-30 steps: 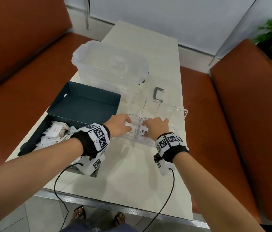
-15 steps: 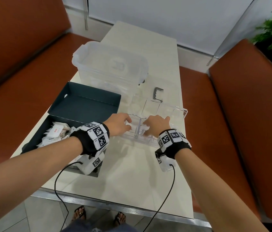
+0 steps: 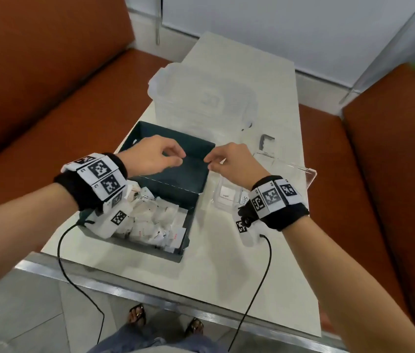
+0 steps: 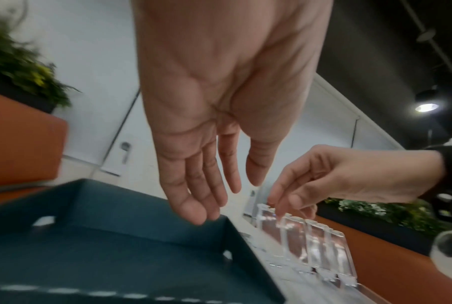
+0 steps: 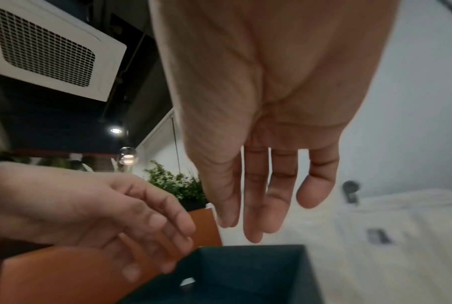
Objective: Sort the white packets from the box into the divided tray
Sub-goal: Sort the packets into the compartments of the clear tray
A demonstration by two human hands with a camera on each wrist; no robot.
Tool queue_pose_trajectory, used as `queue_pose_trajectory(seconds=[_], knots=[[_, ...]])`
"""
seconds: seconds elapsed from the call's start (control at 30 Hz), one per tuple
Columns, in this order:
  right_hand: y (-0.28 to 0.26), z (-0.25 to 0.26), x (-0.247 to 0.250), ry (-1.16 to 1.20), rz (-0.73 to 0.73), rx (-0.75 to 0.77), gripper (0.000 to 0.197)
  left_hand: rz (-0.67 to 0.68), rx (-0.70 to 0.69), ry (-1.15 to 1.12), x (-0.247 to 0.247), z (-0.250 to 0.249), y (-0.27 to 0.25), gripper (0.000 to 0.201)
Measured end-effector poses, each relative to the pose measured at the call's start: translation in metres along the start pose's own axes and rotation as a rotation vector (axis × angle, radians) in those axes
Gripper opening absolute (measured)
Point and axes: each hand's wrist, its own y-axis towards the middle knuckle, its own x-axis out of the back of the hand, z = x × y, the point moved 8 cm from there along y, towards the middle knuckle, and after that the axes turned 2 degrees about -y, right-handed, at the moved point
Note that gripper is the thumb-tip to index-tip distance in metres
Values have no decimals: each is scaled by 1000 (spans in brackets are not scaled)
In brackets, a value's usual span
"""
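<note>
A: Start at the left. What is in the dark box (image 3: 150, 225)?

B: A loose heap of white packets (image 3: 150, 220) fills its near half, at the left edge of the bench (image 3: 214, 263). Its lid stands folded back beyond it, which I take to be so the pile can be reached from above.

A: And the left hand (image 3: 150, 159)?

B: It hangs above the lid with nothing in it. The left wrist view shows the fingers (image 4: 193, 195) straight and relaxed, pointing down. I judge it well placed to drop onto the pile for another packet.

A: The right hand (image 3: 234, 161)?

B: Also bare and slack, fingers loosely extended, held up between the lid and the clear divided tray (image 3: 308, 174). The two hands are near each other but apart.

A: Anything in the tray?

B: Two packets that I can see: one lies flat in a near compartment (image 3: 226, 196), and another stands on edge just to its right, partly hidden by the right wristband. The far compartments look bare, though the clear plastic makes that hard to tell.

A: Behind all that?

B: A lidded clear tub (image 3: 201, 98) and a small grey bracket (image 3: 265, 140), both apart from the work. Most of the sorting is still to do, I'd say.
</note>
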Motion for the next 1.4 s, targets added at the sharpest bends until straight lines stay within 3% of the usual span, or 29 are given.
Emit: queue_pose_trajectory(seconds=[0.1,0.23,0.37,0.4,0.53,0.73,0.87,0.93,1.03,1.1,1.2,1.4], knots=[[15,43,-36,23,134,65,20,-75,59,78,24,35,-13,25],[29,84,-90,-90,330,106,24,-143,158,208,41,82,-31,48],[39,102,-134,-295,478,66,27,-107,279,254,47,118,-44,53],[41,104,-141,-344,493,50,20,-82,303,211,46,125,-47,51],[47,109,-162,-382,509,-23,38,-41,364,-20,41,142,-56,50],[53,109,-176,-93,458,-223,36,5,365,-79,36,147,-61,38],[53,105,-173,108,399,-311,19,7,364,-83,36,146,-60,38],[53,112,-171,42,375,-253,19,12,362,-57,35,145,-60,38],[54,133,-167,-289,302,-28,32,16,358,-68,34,146,-59,37],[54,142,-170,-387,288,88,33,18,363,-97,35,148,-59,36],[57,141,-179,-403,358,112,30,20,370,-140,36,150,-59,37],[56,143,-191,-505,433,161,52,1,393,-170,35,153,-61,38]])
